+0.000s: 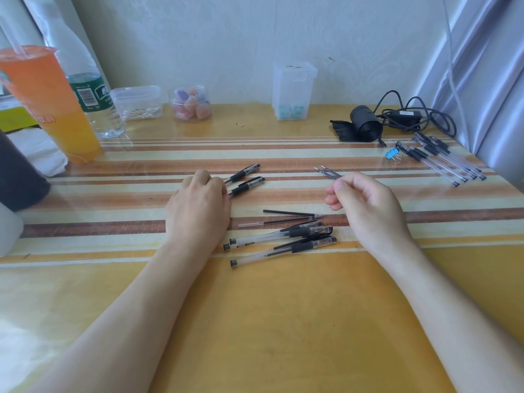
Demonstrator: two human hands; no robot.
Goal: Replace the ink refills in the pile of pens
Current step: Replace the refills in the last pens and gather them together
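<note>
Pens (pixel 300 232) nearest me: a small pile of clear-barrelled ones lies mid-table (pixel 255 321) between the two forearms, caps pointing right. Just beyond them, two loose refills (pixel 292 213) lie flat on the stripes.

Further out, the left hand (pixel 198 205) is knuckles-up, fingers curled over the near ends of two capped pens (pixel 246 187), gripping them as far as I can see. The right hand (pixel 365 205) is off the table, thumb and forefinger pinching a couple of thin refills (pixel 329 171), tips pointing away.

I'd call this mid-swap: refills are in hand, but no barrel is open. Both hands are loaded, so the next move likely means setting something down, unscrewing one pen and feeding a single refill in tip first. That takes a fine pinch and a straight line.

At the far right lies a separate row of pens (pixel 442 160), with a blue clip (pixel 392 156) beside it.

Along the back wall are the containers. A tall cup (pixel 42 89) holds an orange drink with a straw, next to a green-labelled bottle (pixel 96 92). A lidded clear box (pixel 136 95) has cotton swabs (pixel 140 112) in the bottom. A round jar (pixel 191 92) is about half full of pink and purple pieces. A tall clear box (pixel 293 86) shows only pale blue blocks at its base.
</note>
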